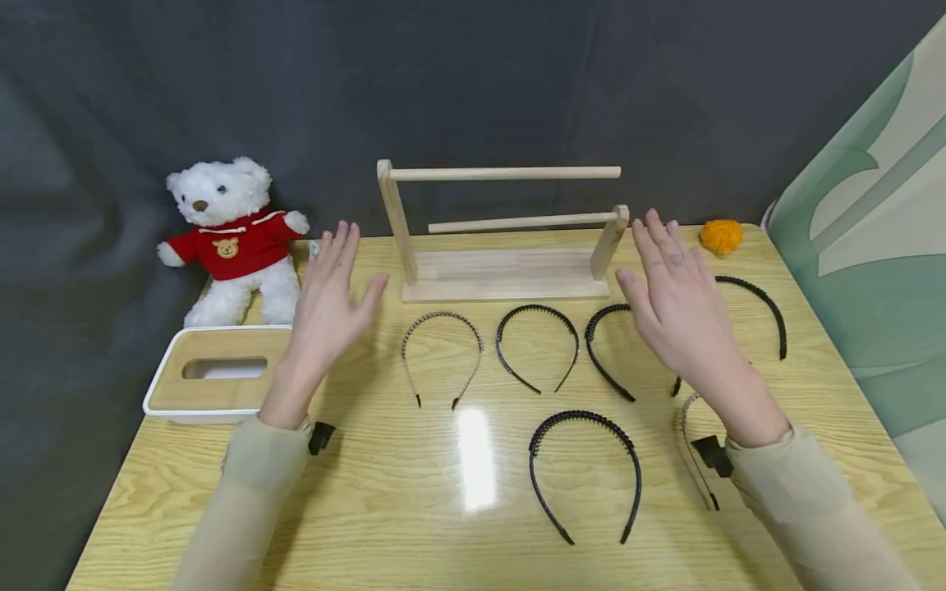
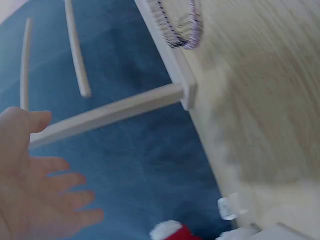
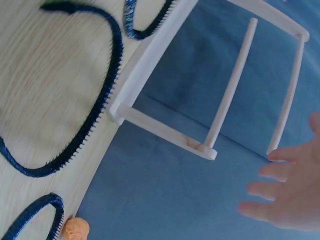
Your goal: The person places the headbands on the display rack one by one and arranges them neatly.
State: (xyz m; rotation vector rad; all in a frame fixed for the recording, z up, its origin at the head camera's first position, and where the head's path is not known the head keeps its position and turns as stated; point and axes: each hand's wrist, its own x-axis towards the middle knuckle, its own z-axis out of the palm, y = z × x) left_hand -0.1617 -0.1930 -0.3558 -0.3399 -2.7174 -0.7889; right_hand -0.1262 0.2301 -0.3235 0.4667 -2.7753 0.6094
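Observation:
My left hand (image 1: pixel 325 304) is held up over the table with its fingers straight and thumb apart, holding nothing. My right hand (image 1: pixel 683 308) is raised likewise, fingers extended, above dark headbands. Between and beyond them stands a wooden rack (image 1: pixel 506 287) with two bare rods, each fixed to one post. In front of it lie a pale beaded headband (image 1: pixel 442 314), a small dark headband (image 1: pixel 538 308) and a black headband (image 1: pixel 591 336) partly behind my right hand. Nearer is another dark headband (image 1: pixel 582 414). A black headband (image 1: pixel 769 300) and a pale headband (image 1: pixel 695 468) are partly covered by my right arm.
At the left back sits a white teddy bear (image 1: pixel 251 246) in a red sweater. A tissue box (image 1: pixel 164 382) with a wooden lid stands before it, beside my left forearm. An orange ball (image 1: pixel 721 236) lies at the right back. A dark curtain (image 1: pixel 502 82) hangs behind the table.

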